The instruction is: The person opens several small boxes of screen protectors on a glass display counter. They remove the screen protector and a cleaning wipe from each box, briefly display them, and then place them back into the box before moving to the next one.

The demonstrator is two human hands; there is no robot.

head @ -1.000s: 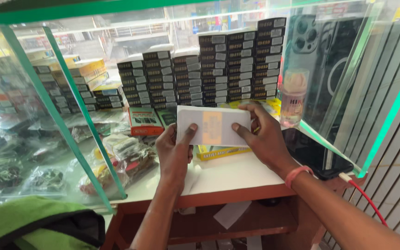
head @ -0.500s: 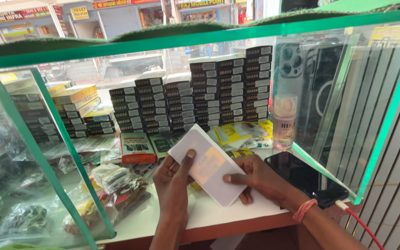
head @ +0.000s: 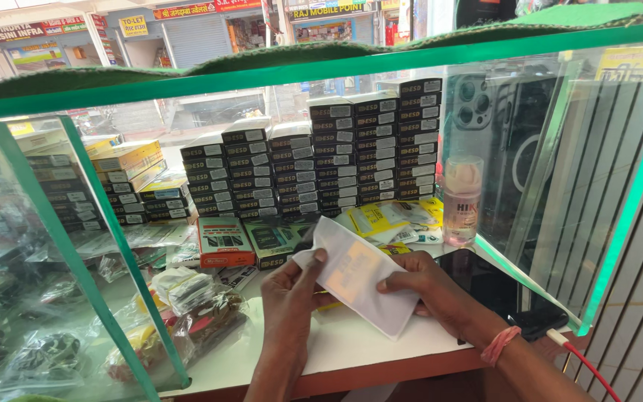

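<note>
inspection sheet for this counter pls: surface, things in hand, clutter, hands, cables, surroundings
Surface: white shelf with a red-brown front edge, inside a green-framed glass case.
Things in hand: flat white packet, tilted, held above the shelf.
Clutter: stacked dark boxes at the back; orange box; yellow packets; clear bottle; bagged goods on the left; dark phone lying flat.
Hands: left hand grips the packet's left end; right hand holds its right side, pink band on the wrist.
Cables: red cable at the lower right.
Surroundings: street with shopfronts beyond the glass.
</note>
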